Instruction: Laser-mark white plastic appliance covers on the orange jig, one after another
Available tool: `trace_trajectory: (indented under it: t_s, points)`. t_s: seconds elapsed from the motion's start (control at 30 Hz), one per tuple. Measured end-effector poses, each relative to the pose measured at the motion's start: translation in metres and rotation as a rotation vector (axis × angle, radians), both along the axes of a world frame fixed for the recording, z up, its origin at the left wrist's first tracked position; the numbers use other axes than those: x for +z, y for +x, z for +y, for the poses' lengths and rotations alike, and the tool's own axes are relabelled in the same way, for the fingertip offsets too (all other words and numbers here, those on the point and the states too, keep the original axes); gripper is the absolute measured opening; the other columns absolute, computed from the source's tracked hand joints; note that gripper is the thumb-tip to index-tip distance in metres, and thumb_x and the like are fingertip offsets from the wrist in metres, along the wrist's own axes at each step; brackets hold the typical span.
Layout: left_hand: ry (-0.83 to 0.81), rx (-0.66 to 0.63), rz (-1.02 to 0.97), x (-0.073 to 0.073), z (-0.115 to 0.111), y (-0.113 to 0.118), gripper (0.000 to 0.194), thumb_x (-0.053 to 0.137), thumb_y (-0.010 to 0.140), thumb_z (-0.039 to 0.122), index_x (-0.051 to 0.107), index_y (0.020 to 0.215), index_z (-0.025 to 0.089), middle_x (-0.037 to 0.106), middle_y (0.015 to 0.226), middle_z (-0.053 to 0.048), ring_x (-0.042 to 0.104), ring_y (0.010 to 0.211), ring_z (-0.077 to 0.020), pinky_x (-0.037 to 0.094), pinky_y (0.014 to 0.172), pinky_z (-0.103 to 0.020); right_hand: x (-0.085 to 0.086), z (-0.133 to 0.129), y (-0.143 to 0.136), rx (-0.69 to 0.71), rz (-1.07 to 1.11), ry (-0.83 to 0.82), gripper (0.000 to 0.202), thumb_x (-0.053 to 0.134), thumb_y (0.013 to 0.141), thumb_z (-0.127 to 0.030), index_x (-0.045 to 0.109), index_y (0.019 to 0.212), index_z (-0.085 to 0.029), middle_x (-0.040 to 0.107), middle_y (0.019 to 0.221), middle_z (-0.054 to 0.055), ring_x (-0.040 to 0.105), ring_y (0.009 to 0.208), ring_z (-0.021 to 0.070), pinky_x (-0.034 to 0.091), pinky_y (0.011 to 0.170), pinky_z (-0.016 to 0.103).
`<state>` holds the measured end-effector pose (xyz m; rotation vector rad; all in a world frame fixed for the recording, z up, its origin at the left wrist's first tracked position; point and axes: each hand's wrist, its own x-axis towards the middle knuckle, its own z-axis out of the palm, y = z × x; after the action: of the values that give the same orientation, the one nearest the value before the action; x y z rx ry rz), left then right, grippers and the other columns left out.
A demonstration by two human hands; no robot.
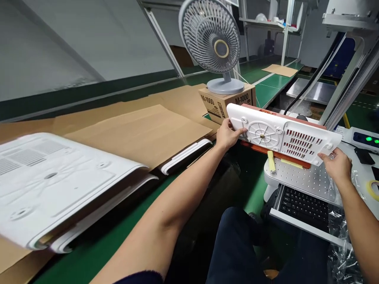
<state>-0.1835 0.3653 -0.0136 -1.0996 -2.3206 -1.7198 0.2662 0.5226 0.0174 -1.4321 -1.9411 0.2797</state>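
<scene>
Both hands grip a white molded plastic panel (266, 136) with a round ribbed area, a small brass-coloured centre and rows of slots. My left hand (227, 136) pinches its left end, thumb on the face. At the lower right corner, my right hand (337, 163) holds it with the thumb in front. The panel is tilted up against an orange-red fixture (304, 162), which shows along its top and bottom edges; how it is seated there I cannot tell. A yellow tab (271, 161) sticks out below the panel. Under it is a perforated metal plate (308, 183).
On the left, white plastic panels (74, 169) are stacked with cardboard sheets (142, 130) on a green bench. A grey fan (219, 45) stands on a carton (213, 104). A keyboard (304, 207) sits in a drawer beside clear plastic film (340, 236). Yellow tape (371, 190) lies at right.
</scene>
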Motion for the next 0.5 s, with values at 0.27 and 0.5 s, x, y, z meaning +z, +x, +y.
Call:
trace_trajectory:
  t_s: [0.27,0.5]
  points:
    - [-0.045,0.035,-0.002,0.000,0.000,0.006,0.081,0.095,0.071,0.058,0.065,0.138,0.023,0.076,0.131,-0.017,0.069,0.125,-0.0432,0.051,0.110,-0.055,0.005,-0.003,0.000,0.018,-0.023,-0.067,0.038,0.079,0.090,-0.049,0.078,0.118,-0.024,0.080,0.105,0.010,0.072,0.099,0.0330,0.052,0.089,0.041]
    - [-0.249,-0.025,0.027,0.000,-0.009,0.010,0.092,0.092,0.069,0.063,0.058,0.143,0.021,0.071,0.138,-0.025,0.067,0.127,-0.0499,0.051,0.110,-0.062,0.014,-0.023,0.007,0.044,-0.138,-0.131,0.039,0.070,0.102,-0.047,0.071,0.133,-0.025,0.078,0.123,0.011,0.071,0.114,0.0355,0.051,0.095,0.043]
